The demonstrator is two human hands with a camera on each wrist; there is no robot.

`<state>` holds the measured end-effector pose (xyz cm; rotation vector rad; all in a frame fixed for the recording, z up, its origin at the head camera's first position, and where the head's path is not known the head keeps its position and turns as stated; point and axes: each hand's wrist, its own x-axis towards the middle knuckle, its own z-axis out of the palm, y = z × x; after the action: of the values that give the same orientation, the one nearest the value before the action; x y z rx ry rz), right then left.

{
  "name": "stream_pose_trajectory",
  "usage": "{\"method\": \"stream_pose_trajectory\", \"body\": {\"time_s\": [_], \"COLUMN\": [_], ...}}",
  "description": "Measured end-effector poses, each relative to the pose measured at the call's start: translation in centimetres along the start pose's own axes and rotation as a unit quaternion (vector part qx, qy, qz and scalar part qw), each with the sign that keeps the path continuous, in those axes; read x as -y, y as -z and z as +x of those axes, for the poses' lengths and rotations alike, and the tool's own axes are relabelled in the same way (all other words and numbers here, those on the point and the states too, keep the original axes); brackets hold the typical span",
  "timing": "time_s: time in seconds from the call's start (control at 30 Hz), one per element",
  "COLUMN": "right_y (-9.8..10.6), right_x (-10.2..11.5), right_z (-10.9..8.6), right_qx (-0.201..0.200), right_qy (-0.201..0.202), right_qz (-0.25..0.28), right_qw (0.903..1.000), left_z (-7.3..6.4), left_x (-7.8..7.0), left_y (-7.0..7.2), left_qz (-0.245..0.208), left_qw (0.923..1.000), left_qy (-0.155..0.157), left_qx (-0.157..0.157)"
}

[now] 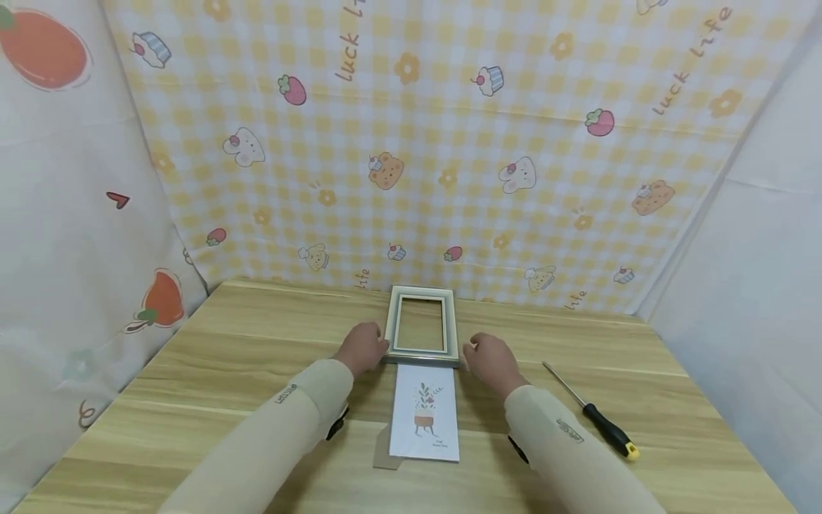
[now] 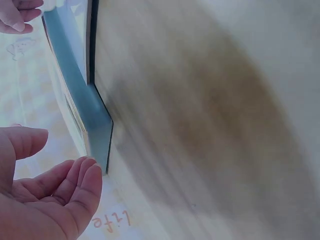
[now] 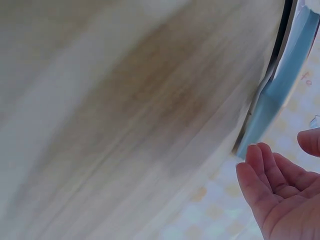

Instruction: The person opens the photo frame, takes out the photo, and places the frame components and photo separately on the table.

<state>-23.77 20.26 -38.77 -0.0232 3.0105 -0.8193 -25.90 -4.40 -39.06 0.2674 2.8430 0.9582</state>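
Note:
An empty photo frame (image 1: 451, 321), cream-faced with a grey-blue inner border, lies on the table near the back; its side looks blue in the left wrist view. Just in front of it is a white picture card (image 1: 407, 400) printed with a potted plant. My left hand (image 1: 362, 348) is by the frame's left side, fingers loosely bent; its fingertips (image 2: 90, 167) overlap the frame's corner, and I cannot tell whether they touch. Beside the right side, my right hand (image 1: 493, 360) is held with fingers (image 3: 250, 175) loosely bent, slightly apart from the frame. Neither hand holds anything.
A screwdriver (image 1: 606, 428) with a black and yellow handle lies to the right of my right forearm. A brown piece of board (image 1: 383, 457) shows from under the card's left edge. Behind the wooden table (image 1: 270, 314) hangs a yellow checked cloth (image 1: 443, 128).

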Motion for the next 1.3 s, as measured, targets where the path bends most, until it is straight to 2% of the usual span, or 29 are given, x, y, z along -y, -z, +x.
{"method": "stream_pose_trajectory", "body": {"time_s": [0.13, 0.27, 0.47, 0.7, 0.83, 0.97, 1.3], "right_y": [-0.1, -0.2, -0.1, 0.1, -0.3, -0.7, -1.2], "right_x": [0.0, 0.0, 0.2, 0.2, 0.0, -0.1, 0.3], "right_z": [-1.0, -1.7, -2.7, -4.1, -4.6, -5.0, -6.3], "right_qx": [-0.009, 0.000, 0.021, 0.033, 0.041, 0.041, 0.063], "right_qy": [0.007, 0.005, 0.000, 0.010, 0.017, 0.029, 0.035], "right_qz": [-0.006, -0.012, -0.006, -0.018, -0.018, -0.020, -0.045], "right_qw": [0.9999, 0.9999, 0.9998, 0.9992, 0.9988, 0.9985, 0.9964], "left_z": [-1.4, -2.5, -3.7, -5.1, -5.8, -6.4, -7.5], "left_x": [-0.1, 0.0, -0.2, -0.9, -0.9, -0.8, -0.7], "left_y": [0.3, 0.4, 0.6, 0.9, 0.5, 0.1, -1.2], "left_qz": [-0.024, -0.041, -0.031, -0.020, -0.028, -0.034, -0.022], "left_qw": [0.9997, 0.9990, 0.9989, 0.9982, 0.9976, 0.9973, 0.9963], "left_qy": [0.004, 0.006, -0.003, -0.032, -0.040, -0.035, -0.044], "left_qx": [0.009, 0.019, 0.036, 0.047, 0.050, 0.055, 0.071]}}
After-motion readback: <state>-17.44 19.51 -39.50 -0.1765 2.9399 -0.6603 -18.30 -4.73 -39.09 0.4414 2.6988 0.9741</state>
